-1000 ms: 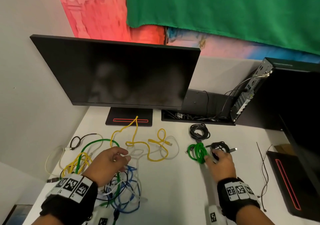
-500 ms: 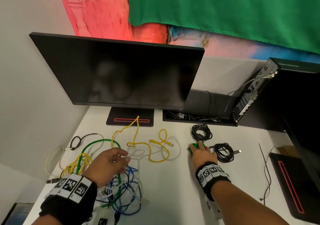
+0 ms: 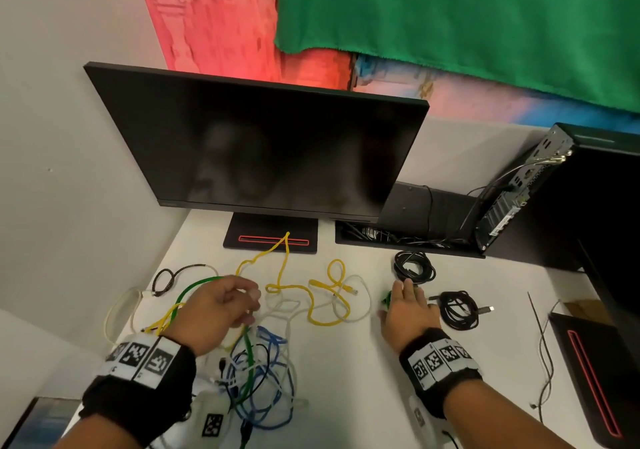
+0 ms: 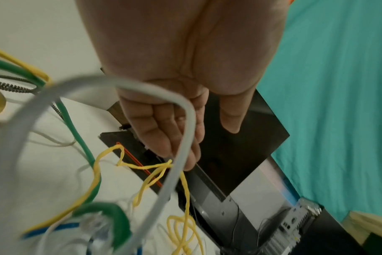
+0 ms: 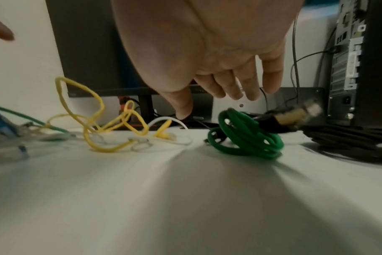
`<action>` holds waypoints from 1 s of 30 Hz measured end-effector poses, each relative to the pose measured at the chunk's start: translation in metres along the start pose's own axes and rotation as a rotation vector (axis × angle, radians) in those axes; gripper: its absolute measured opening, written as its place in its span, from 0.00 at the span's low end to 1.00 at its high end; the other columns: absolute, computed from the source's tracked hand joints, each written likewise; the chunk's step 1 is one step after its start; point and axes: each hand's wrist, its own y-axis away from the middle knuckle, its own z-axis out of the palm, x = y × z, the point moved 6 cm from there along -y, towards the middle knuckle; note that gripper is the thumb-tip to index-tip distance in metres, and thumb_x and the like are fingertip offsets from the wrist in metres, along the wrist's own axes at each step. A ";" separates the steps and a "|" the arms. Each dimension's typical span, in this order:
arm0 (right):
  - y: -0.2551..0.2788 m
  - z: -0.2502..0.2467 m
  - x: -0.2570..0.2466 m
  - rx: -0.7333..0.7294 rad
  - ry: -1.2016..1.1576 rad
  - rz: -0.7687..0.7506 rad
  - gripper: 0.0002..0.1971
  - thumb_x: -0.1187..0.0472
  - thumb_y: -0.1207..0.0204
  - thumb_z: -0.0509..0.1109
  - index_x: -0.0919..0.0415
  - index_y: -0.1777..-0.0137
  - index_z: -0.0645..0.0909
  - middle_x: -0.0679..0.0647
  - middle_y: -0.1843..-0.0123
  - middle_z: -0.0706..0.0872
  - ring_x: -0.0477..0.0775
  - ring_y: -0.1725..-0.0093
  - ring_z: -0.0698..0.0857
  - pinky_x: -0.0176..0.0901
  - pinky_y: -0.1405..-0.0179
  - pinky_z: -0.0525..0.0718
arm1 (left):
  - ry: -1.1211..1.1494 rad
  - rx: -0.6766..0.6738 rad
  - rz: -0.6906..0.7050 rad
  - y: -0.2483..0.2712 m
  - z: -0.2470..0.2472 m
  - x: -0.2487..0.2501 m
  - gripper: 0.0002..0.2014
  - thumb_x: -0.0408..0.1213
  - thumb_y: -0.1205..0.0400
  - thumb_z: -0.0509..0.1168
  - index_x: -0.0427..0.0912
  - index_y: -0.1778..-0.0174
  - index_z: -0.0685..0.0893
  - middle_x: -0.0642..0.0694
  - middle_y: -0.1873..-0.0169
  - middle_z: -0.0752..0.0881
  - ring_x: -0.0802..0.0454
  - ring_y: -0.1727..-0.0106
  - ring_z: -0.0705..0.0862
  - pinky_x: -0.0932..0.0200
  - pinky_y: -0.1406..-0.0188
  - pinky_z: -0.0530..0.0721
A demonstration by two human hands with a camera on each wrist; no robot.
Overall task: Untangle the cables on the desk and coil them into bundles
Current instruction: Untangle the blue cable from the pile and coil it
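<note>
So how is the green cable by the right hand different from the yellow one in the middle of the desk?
The green cable is wound into a tight little bundle; the yellow cable sprawls in loose loops. The green cable looks thicker, the yellow cable thinner. The green cable sits just under the open right hand, beside black coils; the yellow cable crosses a white cable. Both lie on the white desk.

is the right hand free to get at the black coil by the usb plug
Probably yes: the right hand is open above the green coil, holding nothing, and the black coil lies just to its right with bare desk between.
</note>
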 end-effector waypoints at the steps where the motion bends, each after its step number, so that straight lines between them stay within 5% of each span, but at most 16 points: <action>1: 0.005 -0.007 -0.007 0.029 0.000 -0.042 0.35 0.44 0.17 0.57 0.57 0.14 0.54 0.59 0.12 0.58 0.63 0.15 0.61 0.62 0.23 0.66 | 0.025 0.032 0.005 0.000 -0.008 0.004 0.04 0.33 0.18 0.68 0.42 0.52 0.88 0.41 0.62 0.92 0.42 0.63 0.91 0.57 0.63 0.84; 5: 0.034 -0.033 -0.064 0.079 -0.114 -0.436 0.22 0.44 0.17 0.61 0.50 0.26 0.74 0.51 0.33 0.84 0.57 0.36 0.84 0.46 0.40 0.82 | 0.093 0.157 0.031 0.006 -0.043 0.018 0.06 0.31 0.16 0.64 0.39 0.50 0.87 0.40 0.62 0.92 0.48 0.66 0.90 0.54 0.60 0.83; 8: 0.065 -0.039 -0.116 -0.073 -0.164 -0.751 0.24 0.41 0.20 0.64 0.45 0.25 0.73 0.48 0.34 0.83 0.54 0.36 0.83 0.45 0.40 0.80 | 0.136 0.193 0.046 0.014 -0.062 0.023 0.09 0.27 0.15 0.61 0.38 0.50 0.87 0.39 0.63 0.92 0.49 0.68 0.89 0.54 0.60 0.83; 11: 0.095 -0.033 -0.167 -0.132 -0.146 -0.972 0.36 0.34 0.26 0.66 0.42 0.19 0.61 0.52 0.31 0.78 0.57 0.36 0.78 0.52 0.38 0.78 | 0.154 0.174 0.051 0.025 -0.070 0.022 0.13 0.21 0.17 0.57 0.36 0.49 0.87 0.38 0.62 0.91 0.46 0.66 0.89 0.51 0.57 0.83; 13: 0.106 -0.020 -0.196 -0.179 -0.115 -1.012 0.34 0.36 0.24 0.68 0.47 0.21 0.66 0.56 0.32 0.78 0.60 0.37 0.77 0.52 0.37 0.79 | 0.173 0.130 0.044 0.032 -0.067 0.019 0.14 0.18 0.20 0.58 0.35 0.49 0.86 0.36 0.61 0.91 0.42 0.61 0.89 0.49 0.53 0.82; 16: 0.108 -0.025 -0.229 -0.204 -0.256 -0.974 0.15 0.49 0.17 0.68 0.63 0.47 0.84 0.60 0.49 0.81 0.64 0.49 0.81 0.58 0.46 0.82 | 0.204 0.021 0.023 0.043 -0.053 0.007 0.19 0.24 0.32 0.66 0.37 0.44 0.85 0.37 0.57 0.91 0.41 0.52 0.87 0.53 0.50 0.82; 19: 0.097 -0.064 -0.238 -0.191 -0.690 -0.856 0.10 0.54 0.19 0.70 0.55 0.60 0.86 0.48 0.64 0.82 0.52 0.60 0.82 0.49 0.55 0.82 | 0.291 -0.051 0.065 0.051 -0.033 -0.001 0.30 0.27 0.37 0.66 0.44 0.36 0.80 0.41 0.52 0.91 0.52 0.51 0.87 0.63 0.57 0.84; 21: 0.093 -0.098 -0.239 -0.170 -0.834 -0.826 0.13 0.54 0.20 0.70 0.51 0.67 0.84 0.47 0.70 0.84 0.48 0.67 0.82 0.48 0.59 0.85 | 0.292 -0.080 0.121 0.051 -0.019 -0.001 0.29 0.28 0.37 0.73 0.44 0.38 0.79 0.44 0.51 0.90 0.53 0.49 0.87 0.59 0.52 0.84; 23: 0.094 -0.130 -0.238 -0.178 -0.913 -0.829 0.15 0.54 0.20 0.71 0.58 0.66 0.84 0.55 0.67 0.88 0.52 0.68 0.84 0.55 0.58 0.88 | 0.111 -0.022 0.176 0.044 -0.011 -0.003 0.24 0.38 0.36 0.77 0.46 0.43 0.82 0.49 0.51 0.90 0.54 0.46 0.87 0.56 0.45 0.83; 26: 0.100 -0.177 -0.234 -0.198 -1.121 -0.860 0.13 0.57 0.20 0.72 0.67 0.59 0.86 0.58 0.66 0.90 0.54 0.66 0.88 0.57 0.59 0.87 | -0.151 0.140 0.226 0.031 -0.010 -0.002 0.15 0.46 0.29 0.77 0.59 0.48 0.84 0.61 0.54 0.90 0.67 0.50 0.86 0.66 0.50 0.81; 30: 0.118 -0.240 -0.216 -0.023 -1.323 -0.958 0.09 0.57 0.22 0.70 0.57 0.61 0.88 0.58 0.67 0.90 0.55 0.65 0.89 0.45 0.63 0.87 | -0.231 0.225 0.232 0.013 -0.030 -0.007 0.11 0.41 0.25 0.74 0.66 0.60 0.82 0.62 0.64 0.88 0.64 0.60 0.85 0.79 0.65 0.74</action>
